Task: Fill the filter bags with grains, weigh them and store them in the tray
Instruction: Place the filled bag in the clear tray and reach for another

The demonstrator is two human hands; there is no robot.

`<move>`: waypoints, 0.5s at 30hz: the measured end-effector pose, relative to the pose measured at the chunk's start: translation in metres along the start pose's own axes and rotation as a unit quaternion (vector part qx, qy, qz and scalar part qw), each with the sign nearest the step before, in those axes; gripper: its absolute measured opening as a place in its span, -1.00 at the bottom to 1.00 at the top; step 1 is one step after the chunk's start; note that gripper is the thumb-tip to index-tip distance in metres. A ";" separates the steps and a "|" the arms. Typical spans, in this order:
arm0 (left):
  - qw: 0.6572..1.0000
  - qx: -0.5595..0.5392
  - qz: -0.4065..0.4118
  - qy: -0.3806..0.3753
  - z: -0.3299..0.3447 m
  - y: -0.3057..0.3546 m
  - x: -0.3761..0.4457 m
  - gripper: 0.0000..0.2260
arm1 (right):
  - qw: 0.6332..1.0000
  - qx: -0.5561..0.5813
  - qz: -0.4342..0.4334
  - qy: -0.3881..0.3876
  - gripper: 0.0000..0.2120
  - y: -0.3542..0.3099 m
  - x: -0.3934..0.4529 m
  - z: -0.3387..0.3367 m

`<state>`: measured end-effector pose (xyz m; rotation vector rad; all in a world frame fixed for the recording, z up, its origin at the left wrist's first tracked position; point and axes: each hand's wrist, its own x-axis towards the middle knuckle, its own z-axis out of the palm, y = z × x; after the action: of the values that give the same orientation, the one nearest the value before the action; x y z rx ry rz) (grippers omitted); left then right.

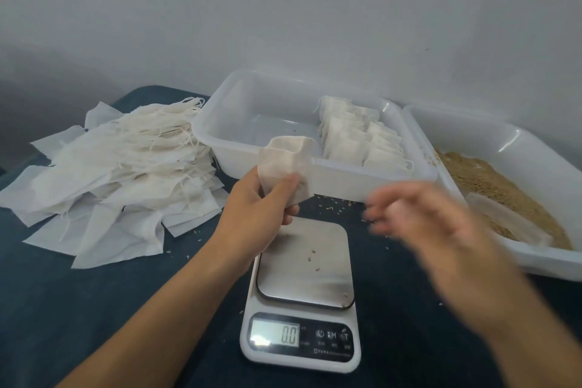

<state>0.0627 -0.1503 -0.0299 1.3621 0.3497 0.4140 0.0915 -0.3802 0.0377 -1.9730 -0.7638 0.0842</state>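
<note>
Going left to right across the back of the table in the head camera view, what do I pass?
Pile of empty filter bags → clear tray holding filled bags → tray of grains. The left hand holds an open bag in front of the clear tray.

Dark blue table [94,309] bears scale [300,302], bag pile [126,167], two tubs, seemingly stray grains.

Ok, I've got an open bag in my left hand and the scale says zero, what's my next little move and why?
Probably reach your right hand to the grain in the right tub and scoop some into the bag. Your left hand holds the bag with its mouth open, it looks unfilled, and the scale pan holds only a few stray grains.
</note>
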 end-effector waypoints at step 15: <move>0.998 0.035 0.050 0.025 -0.011 0.001 0.004 -0.95 | 0.939 0.196 0.173 0.223 -0.79 0.062 0.032 0.053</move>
<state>0.0607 -0.1390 -0.0308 1.4438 0.3415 0.5240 0.1276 -0.3416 -0.0317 -1.6339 -0.0864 -0.0044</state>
